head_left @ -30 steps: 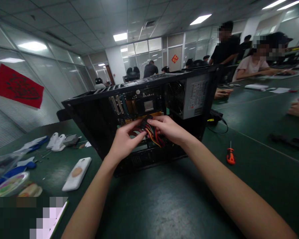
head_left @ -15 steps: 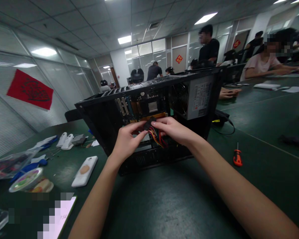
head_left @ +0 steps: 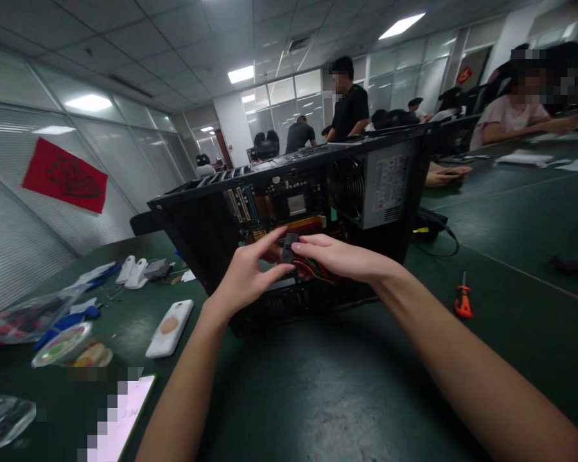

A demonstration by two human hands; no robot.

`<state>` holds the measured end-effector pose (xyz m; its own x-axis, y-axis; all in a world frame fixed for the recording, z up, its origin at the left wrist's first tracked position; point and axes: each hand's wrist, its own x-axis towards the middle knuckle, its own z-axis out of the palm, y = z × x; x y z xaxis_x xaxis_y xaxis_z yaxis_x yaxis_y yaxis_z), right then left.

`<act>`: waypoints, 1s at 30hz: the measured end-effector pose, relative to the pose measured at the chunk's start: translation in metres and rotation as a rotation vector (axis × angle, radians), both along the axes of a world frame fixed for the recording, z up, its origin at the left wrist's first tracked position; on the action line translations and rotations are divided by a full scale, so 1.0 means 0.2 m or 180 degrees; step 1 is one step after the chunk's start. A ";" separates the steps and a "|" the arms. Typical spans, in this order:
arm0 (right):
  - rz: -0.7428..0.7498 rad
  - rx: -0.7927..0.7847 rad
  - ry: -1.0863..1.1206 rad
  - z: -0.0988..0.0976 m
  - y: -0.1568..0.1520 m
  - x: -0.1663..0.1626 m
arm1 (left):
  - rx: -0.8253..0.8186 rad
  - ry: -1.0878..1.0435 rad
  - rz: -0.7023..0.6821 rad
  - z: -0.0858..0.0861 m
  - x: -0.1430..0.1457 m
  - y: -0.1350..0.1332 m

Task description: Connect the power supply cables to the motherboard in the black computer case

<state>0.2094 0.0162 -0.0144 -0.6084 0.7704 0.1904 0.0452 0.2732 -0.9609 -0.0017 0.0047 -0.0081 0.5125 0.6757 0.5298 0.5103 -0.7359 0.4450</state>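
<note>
A black multi-pin power connector [head_left: 289,248] with a bundle of coloured wires [head_left: 318,268] is pinched in my right hand [head_left: 334,255], thumb on its near face. My left hand [head_left: 245,273] sits just left of the connector, index finger and thumb spread above and below its end; whether the left fingers touch it is unclear. Both hands are at the open side of a black computer case [head_left: 187,240]. Inside, the motherboard [head_left: 264,204] carries a silver processor [head_left: 297,205], and a grey power supply unit [head_left: 385,186] is fixed at upper right.
An orange screwdriver [head_left: 463,303] lies right on the green table [head_left: 318,391]. At left are a white phone-like item [head_left: 171,328], a plastic food tub [head_left: 70,346], a plastic bag [head_left: 33,314] and a lit phone [head_left: 125,417]. Another person's hand [head_left: 446,175] rests behind the case.
The connector has turned more upright in my right hand. My left index finger and thumb have spread apart around it. A standing person in the background has moved left.
</note>
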 end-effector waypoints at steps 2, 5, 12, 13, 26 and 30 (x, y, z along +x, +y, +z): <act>0.0085 0.0066 -0.0182 0.01 -0.01 0.01 | 0.0088 0.0224 -0.0103 0.02 -0.01 -0.01; 0.0274 0.0146 -0.0363 0.01 -0.02 0.03 | 0.0372 0.0520 -0.0128 0.04 -0.01 -0.03; 0.0474 0.0533 -0.0542 0.02 -0.03 0.04 | 0.0774 0.0892 0.0075 0.05 -0.03 -0.04; 0.0432 0.0638 -0.0573 0.02 -0.03 0.04 | 0.0783 0.0899 0.0091 0.06 -0.03 -0.04; 0.0103 0.0984 -0.0225 0.02 -0.01 0.00 | 0.1481 0.0987 0.0312 0.06 0.00 -0.07; -0.0263 0.0571 0.0109 0.04 -0.03 -0.01 | 0.2217 0.0868 0.0605 0.06 0.02 -0.08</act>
<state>0.2072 0.0099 -0.0062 -0.5354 0.7692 0.3487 0.0425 0.4369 -0.8985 0.0027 -0.0115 0.0045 0.5945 0.3222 0.7367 0.6811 -0.6888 -0.2483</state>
